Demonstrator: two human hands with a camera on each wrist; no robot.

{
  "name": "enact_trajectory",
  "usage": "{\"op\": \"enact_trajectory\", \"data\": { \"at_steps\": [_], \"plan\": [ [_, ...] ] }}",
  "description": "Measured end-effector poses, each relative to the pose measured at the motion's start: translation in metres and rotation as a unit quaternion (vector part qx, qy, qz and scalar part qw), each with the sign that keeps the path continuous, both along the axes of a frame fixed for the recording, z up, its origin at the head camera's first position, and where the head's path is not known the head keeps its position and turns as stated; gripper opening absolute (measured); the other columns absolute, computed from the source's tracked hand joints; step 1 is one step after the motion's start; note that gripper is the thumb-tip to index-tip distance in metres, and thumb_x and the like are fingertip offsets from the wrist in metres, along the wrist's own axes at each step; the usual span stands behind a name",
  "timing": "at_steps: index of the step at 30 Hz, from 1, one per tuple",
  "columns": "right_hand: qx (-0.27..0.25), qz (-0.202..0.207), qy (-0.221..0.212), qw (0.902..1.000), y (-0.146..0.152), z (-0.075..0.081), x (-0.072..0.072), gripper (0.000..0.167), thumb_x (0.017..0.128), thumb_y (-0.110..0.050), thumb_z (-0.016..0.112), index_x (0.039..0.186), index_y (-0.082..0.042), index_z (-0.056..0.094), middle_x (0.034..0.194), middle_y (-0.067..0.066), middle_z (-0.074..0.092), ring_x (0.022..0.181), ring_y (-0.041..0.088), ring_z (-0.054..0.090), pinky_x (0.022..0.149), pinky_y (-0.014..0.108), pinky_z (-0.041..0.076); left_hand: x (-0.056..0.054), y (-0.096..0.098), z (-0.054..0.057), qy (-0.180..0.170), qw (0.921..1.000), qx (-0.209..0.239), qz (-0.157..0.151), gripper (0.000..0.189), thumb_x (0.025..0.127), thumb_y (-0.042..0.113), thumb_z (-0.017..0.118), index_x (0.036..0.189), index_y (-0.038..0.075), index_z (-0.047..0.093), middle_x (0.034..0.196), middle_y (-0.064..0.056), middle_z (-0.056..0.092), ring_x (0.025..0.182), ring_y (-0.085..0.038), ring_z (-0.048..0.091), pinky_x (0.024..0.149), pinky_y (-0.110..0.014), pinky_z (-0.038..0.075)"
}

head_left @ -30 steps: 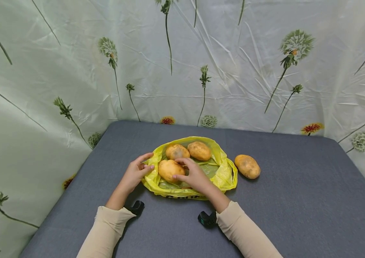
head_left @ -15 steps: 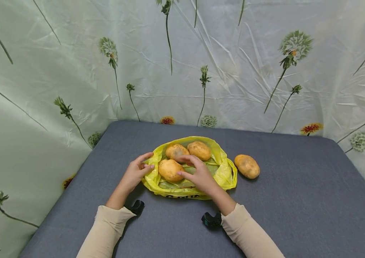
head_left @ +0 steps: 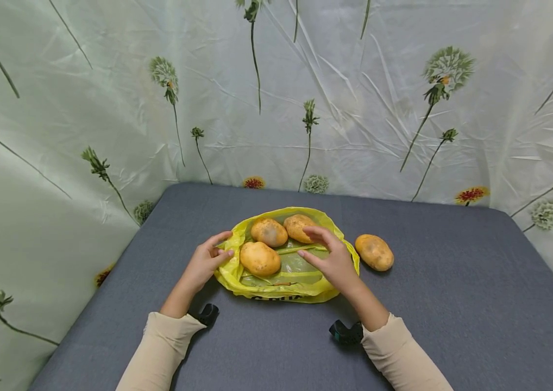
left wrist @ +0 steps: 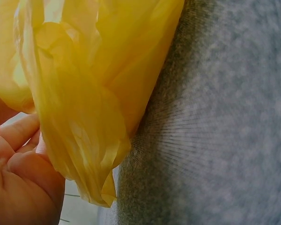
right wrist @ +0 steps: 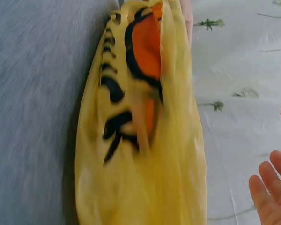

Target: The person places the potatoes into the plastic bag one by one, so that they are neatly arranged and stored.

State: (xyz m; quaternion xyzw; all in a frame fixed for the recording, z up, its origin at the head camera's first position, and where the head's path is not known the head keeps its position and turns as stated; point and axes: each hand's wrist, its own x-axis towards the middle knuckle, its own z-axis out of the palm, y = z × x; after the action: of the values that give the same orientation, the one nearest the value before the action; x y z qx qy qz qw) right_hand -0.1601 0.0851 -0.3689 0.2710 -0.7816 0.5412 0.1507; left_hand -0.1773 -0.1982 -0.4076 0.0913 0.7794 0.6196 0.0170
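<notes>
A yellow plastic bag (head_left: 322,293) lies open-mouthed on the table, its rim spread wide. Inside it are three potatoes: one at the front left (head_left: 260,259), one behind it (head_left: 269,232) and one at the back right (head_left: 298,227). The left hand (head_left: 203,263) holds the bag's left rim between thumb and fingers; in the left wrist view the plastic (left wrist: 89,93) partly hides those fingers. Above the bag's right part hovers the right hand (head_left: 337,265), fingers apart and holding nothing. Another potato (head_left: 374,252) rests outside, just right of the bag.
The grey cloth-covered table (head_left: 452,304) extends to both sides. A pale curtain with a flower print (head_left: 276,141) hangs behind and at the left. A black band device sits at each wrist, left (head_left: 206,315) and right (head_left: 346,332).
The right hand has let go of the front-left potato and moved right, over the bag's right part. That potato stays in the bag. The left hand has not moved.
</notes>
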Motion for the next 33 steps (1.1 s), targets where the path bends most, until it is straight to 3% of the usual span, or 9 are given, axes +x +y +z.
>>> {"op": "enact_trajectory", "data": {
  "at_steps": [6,11,21,28,33],
  "plan": [
    [-0.009,-0.037,0.02,0.9991,0.021,-0.003,0.003,0.042,0.073,0.008,0.069,0.112,0.01,0.052,0.111,0.023,0.054,0.105,0.032,0.051,0.09,0.032,0.039,0.0,-0.001,-0.002,-0.002,1.0,0.003,-0.002,0.048,0.086,-0.004,0.056,0.13,-0.009,0.038,0.105,-0.026,0.05,0.065,-0.008,0.049,0.054,-0.019,0.041],
    [-0.011,-0.065,0.03,0.9973,0.036,-0.005,0.004,0.043,0.072,0.011,0.069,0.111,0.013,0.051,0.11,0.025,0.054,0.104,0.034,0.05,0.089,0.037,0.039,0.0,-0.002,-0.003,-0.001,1.0,0.008,-0.001,0.048,0.085,-0.005,0.056,0.13,-0.009,0.039,0.112,-0.027,0.048,0.066,-0.008,0.05,0.055,-0.018,0.041],
    [0.02,-0.133,0.057,0.9893,0.064,-0.009,0.008,0.044,0.068,0.013,0.071,0.108,0.013,0.053,0.105,0.024,0.056,0.097,0.033,0.052,0.086,0.02,0.039,0.0,-0.001,-0.001,-0.004,1.0,0.001,-0.003,0.047,0.086,-0.004,0.056,0.13,-0.008,0.039,0.102,-0.027,0.049,0.064,-0.008,0.048,0.053,-0.019,0.04],
    [-0.005,-0.143,0.065,0.9875,0.097,-0.05,-0.011,0.046,0.071,0.001,0.074,0.113,0.002,0.056,0.108,0.014,0.057,0.101,0.016,0.053,0.086,0.018,0.038,-0.002,-0.001,-0.002,-0.005,1.0,-0.001,-0.003,0.047,0.086,-0.003,0.056,0.13,-0.009,0.039,0.106,-0.026,0.049,0.065,-0.008,0.048,0.054,-0.019,0.04],
    [-0.002,-0.16,0.062,0.9852,0.109,-0.056,-0.01,0.047,0.068,0.008,0.074,0.111,0.005,0.056,0.106,0.017,0.057,0.1,0.009,0.052,0.085,0.015,0.037,-0.002,-0.002,-0.003,-0.006,1.0,0.0,-0.003,0.048,0.086,-0.003,0.056,0.13,-0.008,0.038,0.114,-0.026,0.046,0.067,-0.009,0.049,0.055,-0.019,0.041]
  ]
}}
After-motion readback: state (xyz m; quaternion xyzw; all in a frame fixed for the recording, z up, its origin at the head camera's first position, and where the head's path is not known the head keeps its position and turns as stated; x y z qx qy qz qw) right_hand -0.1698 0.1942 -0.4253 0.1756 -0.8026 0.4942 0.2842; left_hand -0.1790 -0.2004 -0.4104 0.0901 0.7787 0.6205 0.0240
